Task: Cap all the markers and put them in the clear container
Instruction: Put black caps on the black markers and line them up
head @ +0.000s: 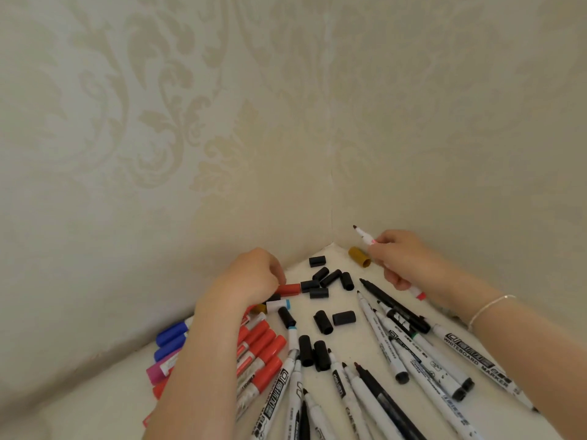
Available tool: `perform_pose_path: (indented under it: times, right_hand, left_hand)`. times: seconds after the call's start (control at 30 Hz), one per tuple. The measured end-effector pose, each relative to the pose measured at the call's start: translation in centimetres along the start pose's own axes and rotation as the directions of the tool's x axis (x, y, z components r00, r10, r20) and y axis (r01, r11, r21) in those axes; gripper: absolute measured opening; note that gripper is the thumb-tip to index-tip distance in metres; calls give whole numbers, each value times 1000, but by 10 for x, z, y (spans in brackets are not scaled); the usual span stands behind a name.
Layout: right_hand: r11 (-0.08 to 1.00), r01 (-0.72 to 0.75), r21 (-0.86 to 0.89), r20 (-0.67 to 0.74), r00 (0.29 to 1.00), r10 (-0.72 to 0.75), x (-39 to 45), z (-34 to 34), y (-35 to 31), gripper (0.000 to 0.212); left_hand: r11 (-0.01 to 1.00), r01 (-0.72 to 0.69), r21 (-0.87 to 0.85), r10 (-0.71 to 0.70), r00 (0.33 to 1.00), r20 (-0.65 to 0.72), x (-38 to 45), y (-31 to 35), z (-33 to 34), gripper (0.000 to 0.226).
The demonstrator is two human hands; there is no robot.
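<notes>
White tabletop (pixel 317 258) in a wallpapered corner: my left hand (pixel 254 274) pinches a red cap (pixel 289 289); my right hand (pixel 400 258) grips an uncapped red marker (pixel 365 237).

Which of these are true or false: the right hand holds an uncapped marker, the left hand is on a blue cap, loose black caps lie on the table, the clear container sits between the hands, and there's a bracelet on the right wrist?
1. The right hand holds an uncapped marker. True.
2. The left hand is on a blue cap. False: it grips a red cap.
3. Loose black caps lie on the table. True.
4. The clear container sits between the hands. False: no container is in view.
5. A bracelet is on the right wrist. True.
</notes>
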State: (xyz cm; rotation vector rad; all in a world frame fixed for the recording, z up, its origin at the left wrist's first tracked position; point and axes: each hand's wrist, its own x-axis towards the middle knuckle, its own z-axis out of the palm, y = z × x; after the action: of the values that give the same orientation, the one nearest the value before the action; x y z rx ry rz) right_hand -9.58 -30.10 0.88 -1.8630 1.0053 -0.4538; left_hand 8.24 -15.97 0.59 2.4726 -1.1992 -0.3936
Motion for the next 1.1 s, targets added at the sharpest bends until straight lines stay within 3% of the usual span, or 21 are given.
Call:
perform_pose_path:
  times: [0.17, 0.37, 0.6, 0.73, 0.87, 0.97, 1.03, 1.1]
  right_hand:
    - [995, 52, -84, 45, 998, -48, 24, 28, -5, 17]
    - [949, 65, -309, 85, 996, -40, 50, 47, 0, 26]
    - [952, 24, -307, 79, 997, 0, 51, 48, 8, 26]
    - [984, 17, -176, 66, 998, -5, 45, 42, 0, 25]
    - [997, 19, 73, 65, 998, -24, 32, 38, -8, 23]
    - [967, 34, 252, 59, 997, -51, 25, 36, -16, 23]
    - [951, 48, 306, 54, 996, -68, 21, 37, -21, 24]
    - [927, 53, 371, 63, 995, -82, 19, 39, -25, 22]
  left_hand:
    - [999, -25, 33, 24, 999, 36, 6, 4, 16, 39]
    - [998, -46, 42, 43, 995, 90, 12, -1, 22, 39]
    - [996, -91, -14, 91, 995, 34, 15, -3, 30, 28]
    - [990, -126, -66, 124, 992, -30, 15, 0, 28, 28]
    - [957, -173, -233, 185, 982, 30, 13, 7, 29, 26]
    - [855, -174, -489, 230, 972, 56, 11, 14, 31, 26]
    - [734, -126, -667, 219, 974, 58, 9, 19, 28, 25]
    - [648, -104, -754, 199, 979, 36, 7, 22, 25, 16]
